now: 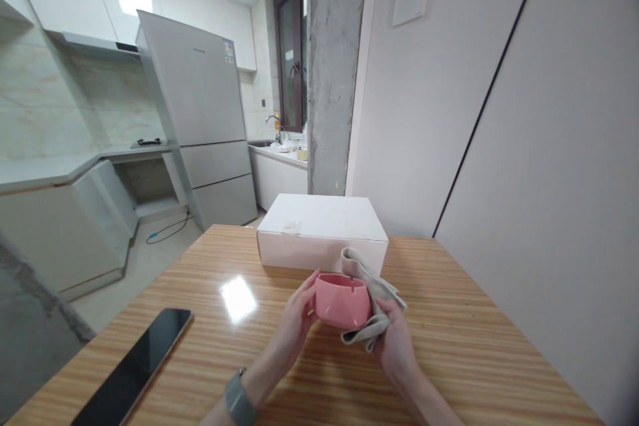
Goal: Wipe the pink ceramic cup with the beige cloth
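Observation:
A pink ashtray (342, 304) with notches in its rim is held above the table in front of me. My left hand (301, 306) grips its left side, fingers curled round the wall. On the other side my right hand (395, 336) is closed on a grey cloth (382, 289), which lies against the ashtray's right wall. One fold of the cloth stands up past the rim and another hangs below the ashtray. The cloth hides part of my right fingers. A grey band circles my left wrist.
Behind the ashtray a closed white box (319, 249) stands on the striped wooden table (479, 333). A dark phone (134, 366) lies at the left. Beyond are a tall fridge (207, 100), a kitchen counter (44, 170) and a sink with a tap (273, 121). A pale wall rises at the right.

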Motion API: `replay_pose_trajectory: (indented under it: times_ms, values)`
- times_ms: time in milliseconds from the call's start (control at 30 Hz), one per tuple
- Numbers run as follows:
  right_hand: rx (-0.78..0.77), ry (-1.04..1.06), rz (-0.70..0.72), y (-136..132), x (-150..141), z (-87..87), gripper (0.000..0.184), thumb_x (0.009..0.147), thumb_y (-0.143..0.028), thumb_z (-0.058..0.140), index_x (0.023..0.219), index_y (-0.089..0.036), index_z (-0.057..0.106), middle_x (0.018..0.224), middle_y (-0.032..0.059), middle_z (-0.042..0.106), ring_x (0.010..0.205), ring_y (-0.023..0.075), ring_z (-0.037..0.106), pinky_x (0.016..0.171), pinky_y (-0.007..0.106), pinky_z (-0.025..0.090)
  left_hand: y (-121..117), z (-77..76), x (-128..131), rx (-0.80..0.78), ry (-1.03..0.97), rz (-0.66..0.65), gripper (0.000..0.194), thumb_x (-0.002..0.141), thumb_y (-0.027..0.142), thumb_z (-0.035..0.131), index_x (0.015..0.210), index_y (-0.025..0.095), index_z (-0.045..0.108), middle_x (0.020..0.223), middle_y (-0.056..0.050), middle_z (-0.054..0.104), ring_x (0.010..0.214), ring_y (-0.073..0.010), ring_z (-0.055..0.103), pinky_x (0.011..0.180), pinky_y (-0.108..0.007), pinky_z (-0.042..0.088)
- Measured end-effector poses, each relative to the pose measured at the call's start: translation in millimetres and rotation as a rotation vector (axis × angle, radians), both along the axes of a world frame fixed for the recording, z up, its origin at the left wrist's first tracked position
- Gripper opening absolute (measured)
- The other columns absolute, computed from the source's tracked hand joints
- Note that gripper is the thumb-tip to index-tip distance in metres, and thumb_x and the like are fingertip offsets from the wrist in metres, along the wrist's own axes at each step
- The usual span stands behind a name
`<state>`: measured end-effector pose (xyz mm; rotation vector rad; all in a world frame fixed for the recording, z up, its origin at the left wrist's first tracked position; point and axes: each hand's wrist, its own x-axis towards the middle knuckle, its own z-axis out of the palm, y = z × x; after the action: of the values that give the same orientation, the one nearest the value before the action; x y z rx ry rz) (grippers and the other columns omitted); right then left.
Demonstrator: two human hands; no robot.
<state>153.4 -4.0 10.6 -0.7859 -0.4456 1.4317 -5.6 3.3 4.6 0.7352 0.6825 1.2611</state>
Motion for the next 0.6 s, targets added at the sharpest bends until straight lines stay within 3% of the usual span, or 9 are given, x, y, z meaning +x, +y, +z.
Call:
replay_pose_trajectory:
  times_ms: [167,333,600]
  values:
    - [-0.014,0.056,0.084,-2,0,16.1,0.032,0.062,-0.035,0.063,0.085,-0.016,0.075,0.083,0.0066,0.078,0.080,0.0277,0.071,0.068,0.035,0.057,-5,3.7,6,0.083,-0.023,-0.045,0.058,0.079,0.045,0.069,0.128,0.017,0.057,0.124,-0.014,0.064,0.119,-0.0277,0.054,0.099,-0.036,0.040]
    - [0.035,0.043,0.143,-4,-1,14.7,0.031,0.065,-0.034,0.061,0.085,-0.016,0.075,0.086,0.0071,0.078,0.085,0.0287,0.071,0.076,0.037,0.055,-10,2.8,9,0.102,-0.107,-0.171,0.054,0.084,0.052,0.058,0.120,0.012,0.062,0.123,-0.017,0.063,0.118,-0.0330,0.055,0.101,-0.045,0.040]
    - [0.017,-0.041,0.119,-3,1,-6.0,0.023,0.061,-0.037,0.068,0.076,-0.021,0.074,0.071,0.0027,0.076,0.066,0.0253,0.069,0.062,0.034,0.053,-4,-1.4,8,-0.140,-0.075,0.043,0.052,0.084,0.053,0.057,0.119,0.014,0.060,0.118,-0.015,0.066,0.110,-0.0293,0.061,0.094,-0.042,0.049]
